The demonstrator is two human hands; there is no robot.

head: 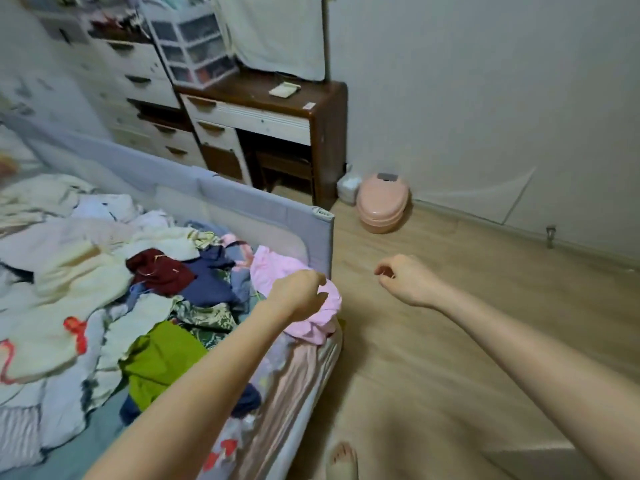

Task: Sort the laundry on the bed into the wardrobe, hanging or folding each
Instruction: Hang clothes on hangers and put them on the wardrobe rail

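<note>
A heap of mixed laundry [166, 289] covers the bed [304, 362] at the left: cream, maroon, navy, green and patterned pieces. At the bed's near right corner lies a pink garment [273, 268]. My left hand [298, 292] reaches over that corner, and its curled fingers grip the garment's upper edge. My right hand [405, 278] hangs in the air over the floor to the right of the bed, fingers loosely curled with nothing in them. No wardrobe is in view.
A grey padded bed rail [242, 199] runs along the bed's far side. Behind it stand a white chest of drawers [138, 81] and a brown desk [311, 109]. A pink potty [381, 202] sits by the wall. Wooden floor [467, 341] spreads to the right.
</note>
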